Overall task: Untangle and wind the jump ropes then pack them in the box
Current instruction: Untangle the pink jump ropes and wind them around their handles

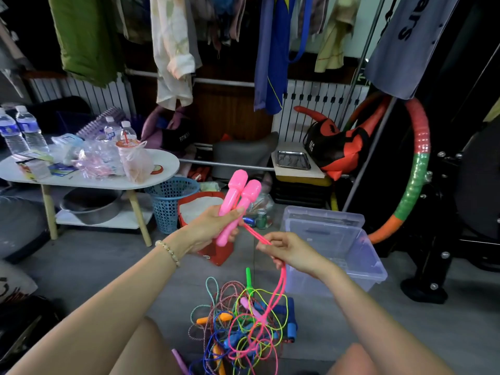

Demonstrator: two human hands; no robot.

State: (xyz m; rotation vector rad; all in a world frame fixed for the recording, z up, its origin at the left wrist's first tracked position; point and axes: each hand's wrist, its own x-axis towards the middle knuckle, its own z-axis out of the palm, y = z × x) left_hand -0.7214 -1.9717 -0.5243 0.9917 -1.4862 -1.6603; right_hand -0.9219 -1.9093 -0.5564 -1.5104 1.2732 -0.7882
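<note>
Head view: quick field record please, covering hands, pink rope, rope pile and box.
left hand: grips both pink handles together
right hand: pinches the doubled pink cord
pink cord: runs from the handles through the right hand, down into the pile
pile: tangled ropes, several colours
box: clear, open, right of the pile, no ropes visible inside

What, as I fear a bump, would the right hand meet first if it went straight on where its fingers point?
Likely the lower ends of the pink handles held in the left hand: the right hand, pinching the pink rope, points up-left at them. Depth is unclear.
</note>
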